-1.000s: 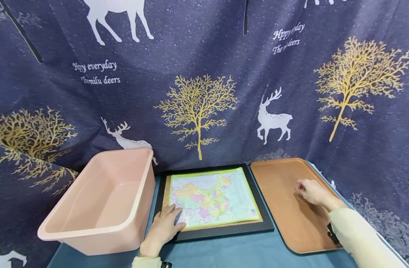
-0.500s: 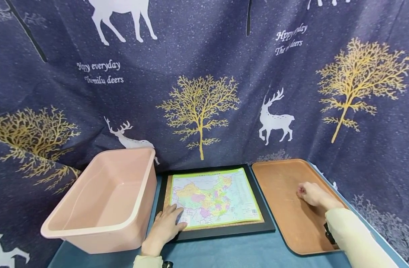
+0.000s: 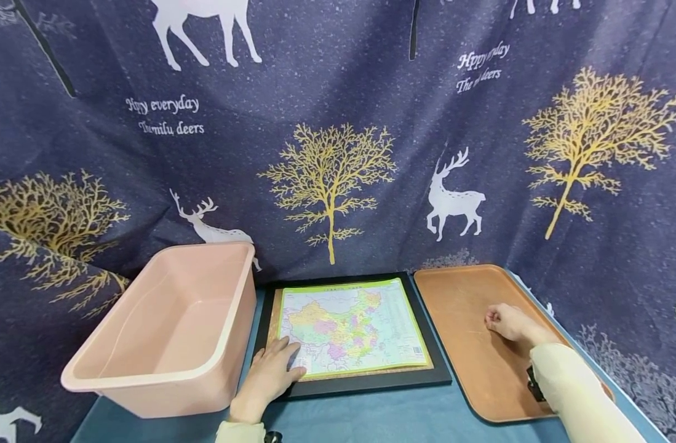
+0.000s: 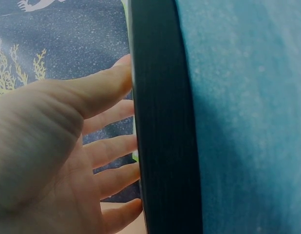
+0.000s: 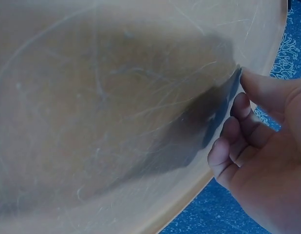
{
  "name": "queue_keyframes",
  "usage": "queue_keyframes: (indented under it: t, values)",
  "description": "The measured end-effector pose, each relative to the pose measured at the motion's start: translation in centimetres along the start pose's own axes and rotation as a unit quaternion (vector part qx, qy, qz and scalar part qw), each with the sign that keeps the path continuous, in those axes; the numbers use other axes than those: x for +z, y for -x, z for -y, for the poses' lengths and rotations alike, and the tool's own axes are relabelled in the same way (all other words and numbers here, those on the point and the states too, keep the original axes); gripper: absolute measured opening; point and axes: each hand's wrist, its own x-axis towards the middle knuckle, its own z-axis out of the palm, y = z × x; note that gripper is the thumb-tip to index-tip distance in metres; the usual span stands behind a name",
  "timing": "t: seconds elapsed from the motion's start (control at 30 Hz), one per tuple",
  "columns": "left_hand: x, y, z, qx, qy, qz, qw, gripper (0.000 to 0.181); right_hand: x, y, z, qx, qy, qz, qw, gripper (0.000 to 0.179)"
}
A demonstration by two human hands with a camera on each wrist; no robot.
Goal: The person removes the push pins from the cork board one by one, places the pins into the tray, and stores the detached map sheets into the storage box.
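A colourful map sheet (image 3: 343, 326) with a yellow-green border lies on a board inside a black frame (image 3: 371, 386). My left hand (image 3: 270, 373) rests at the frame's lower left corner, fingers spread over the frame and the map's edge. In the left wrist view the fingertips reach behind the black frame side (image 4: 165, 117). Over the brown tray (image 3: 454, 295) on the right, my right hand (image 3: 509, 323) has its fingers curled. In the right wrist view, thumb and fingers pinch a thin, dark blue-grey flat piece (image 5: 222, 113); its kind is hidden.
A deep pink plastic basin (image 3: 166, 320) stands left of the frame. Blue cloth (image 3: 382, 412) covers the table, and a dark blue curtain (image 3: 371, 92) with deer and trees hangs behind. Fine scratches mark the tray's surface.
The right hand has shifted slightly left and toward the person over the tray. The left hand keeps its place on the frame. The head view has moved a little.
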Motion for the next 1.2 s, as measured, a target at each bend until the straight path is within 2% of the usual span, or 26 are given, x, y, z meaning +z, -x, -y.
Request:
queue_keyframes:
  t: [0.3,0.47,0.6,0.7,0.87,1.2]
  values:
    - [-0.1,0.0,0.0,-0.001,0.0,-0.004,1.0,0.053,-0.2,0.0,0.2,0.019,-0.004,-0.006,0.9998,0.018]
    - [-0.3,0.0,0.1,0.0,0.0,-0.004,1.0,0.053,-0.4,0.0,0.3,0.021,-0.008,-0.024,0.9994,0.015]
    - [-0.4,0.0,0.1,-0.003,-0.002,-0.003,1.0,0.053,-0.6,-0.2,1.0,0.034,-0.051,-0.04,0.9973,0.011]
    - [-0.3,-0.1,0.1,-0.003,-0.003,-0.004,1.0,0.053,-0.8,-0.4,1.8,0.037,-0.114,-0.058,0.9911,0.009]
    - [-0.1,0.0,0.0,0.001,0.0,-0.001,1.0,0.053,-1.2,-0.2,3.6,0.056,-0.21,-0.071,0.9735,0.017]
    - [0.0,-0.1,0.0,-0.002,-0.002,0.003,1.0,0.053,-2.0,0.8,6.7,0.11,-0.255,-0.046,0.9595,0.035]
